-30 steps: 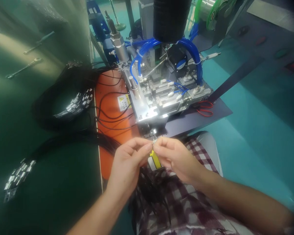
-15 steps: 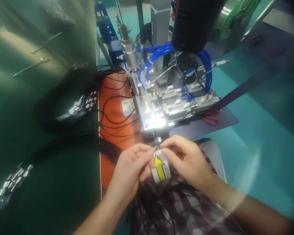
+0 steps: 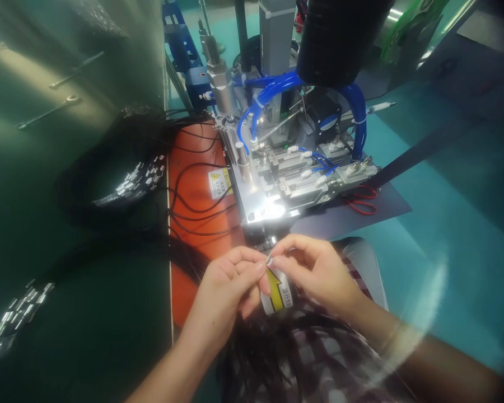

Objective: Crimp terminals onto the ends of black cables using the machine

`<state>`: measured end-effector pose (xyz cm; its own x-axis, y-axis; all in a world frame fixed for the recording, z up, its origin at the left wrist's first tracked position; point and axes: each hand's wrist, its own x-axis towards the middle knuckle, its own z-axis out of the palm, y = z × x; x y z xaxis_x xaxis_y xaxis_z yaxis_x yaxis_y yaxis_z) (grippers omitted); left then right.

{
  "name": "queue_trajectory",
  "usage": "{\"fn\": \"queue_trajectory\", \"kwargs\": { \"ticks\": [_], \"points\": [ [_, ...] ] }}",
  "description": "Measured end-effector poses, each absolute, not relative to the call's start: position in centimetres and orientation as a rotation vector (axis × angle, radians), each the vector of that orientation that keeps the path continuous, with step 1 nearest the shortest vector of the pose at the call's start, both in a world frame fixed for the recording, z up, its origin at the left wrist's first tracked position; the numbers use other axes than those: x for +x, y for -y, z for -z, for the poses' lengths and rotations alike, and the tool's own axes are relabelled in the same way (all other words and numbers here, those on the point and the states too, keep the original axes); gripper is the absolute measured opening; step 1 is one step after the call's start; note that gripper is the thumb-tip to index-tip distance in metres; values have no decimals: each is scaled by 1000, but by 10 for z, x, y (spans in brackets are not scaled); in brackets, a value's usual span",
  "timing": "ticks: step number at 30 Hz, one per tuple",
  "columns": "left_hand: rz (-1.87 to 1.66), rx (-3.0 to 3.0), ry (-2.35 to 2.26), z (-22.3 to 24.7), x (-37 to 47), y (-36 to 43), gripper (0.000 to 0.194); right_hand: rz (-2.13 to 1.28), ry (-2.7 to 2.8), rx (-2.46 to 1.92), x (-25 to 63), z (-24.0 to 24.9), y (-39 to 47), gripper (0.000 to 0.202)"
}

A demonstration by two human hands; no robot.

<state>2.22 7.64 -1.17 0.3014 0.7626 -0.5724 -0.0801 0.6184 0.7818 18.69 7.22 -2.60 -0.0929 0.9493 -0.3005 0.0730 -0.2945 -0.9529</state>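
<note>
My left hand (image 3: 235, 280) and my right hand (image 3: 308, 268) meet in front of the machine, fingertips pinched close together. Between them is a small pale wire end (image 3: 269, 260), mostly covered by the fingers, so its exact shape is unclear. Just beneath the fingertips is a white label with a yellow arrow (image 3: 277, 288), partly hidden by my left hand. Black cables (image 3: 256, 358) hang below my left hand over a checked garment. The machine's bright metal plate (image 3: 256, 201) lies just beyond both hands.
Blue air tubes (image 3: 277, 87) arch over the machine, under a black cylinder (image 3: 340, 39). Cable bundles with shiny ends (image 3: 23, 313) lie on the dark green surface at left. An orange base (image 3: 193, 190) with loose cables borders the machine. A red cord (image 3: 363, 201) lies at right.
My fingertips have drawn closer together over the wire end, whose splayed thin strands showed before. My left fingers now cover more of the arrow label.
</note>
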Motion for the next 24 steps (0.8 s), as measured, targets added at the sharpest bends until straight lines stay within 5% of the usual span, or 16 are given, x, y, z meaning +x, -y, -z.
{"fn": "queue_trajectory", "kwargs": {
  "ticks": [17, 24],
  "points": [
    [-682, 777, -1091, 11, 23, -70, 16, -1757, 961, -1266, 188, 29, -69, 16],
    [-674, 824, -1111, 13, 24, -70, 17, -1454, 1197, -1374, 194, 26, -66, 8]
  ]
}}
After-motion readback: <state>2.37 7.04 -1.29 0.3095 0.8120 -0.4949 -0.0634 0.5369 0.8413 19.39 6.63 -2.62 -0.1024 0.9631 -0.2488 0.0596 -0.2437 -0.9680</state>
